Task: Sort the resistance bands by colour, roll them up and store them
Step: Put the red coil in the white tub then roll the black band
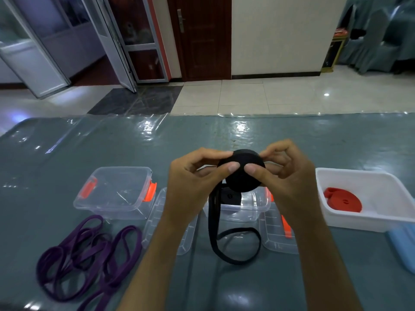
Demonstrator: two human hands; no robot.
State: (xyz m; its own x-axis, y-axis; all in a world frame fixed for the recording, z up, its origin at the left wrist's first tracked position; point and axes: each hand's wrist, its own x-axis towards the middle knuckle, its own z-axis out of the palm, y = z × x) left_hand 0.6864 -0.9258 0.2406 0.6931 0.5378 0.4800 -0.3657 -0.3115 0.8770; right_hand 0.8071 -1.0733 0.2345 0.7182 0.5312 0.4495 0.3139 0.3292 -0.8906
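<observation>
A black resistance band, mostly wound into a thick roll, is held up above the table. My left hand pinches the roll's left side and my right hand pinches its right side, thumbs on the near face. The band's loose tail hangs down and loops on the table. Under the roll stands a clear box with another black roll inside. Several purple bands lie unrolled at the front left. Red rolled bands lie in a white bin on the right.
An empty clear box with orange clips stands at the left. Two clear lids lie flat beside the middle box. A blue object sits at the right edge. The table has a shiny grey-green cover.
</observation>
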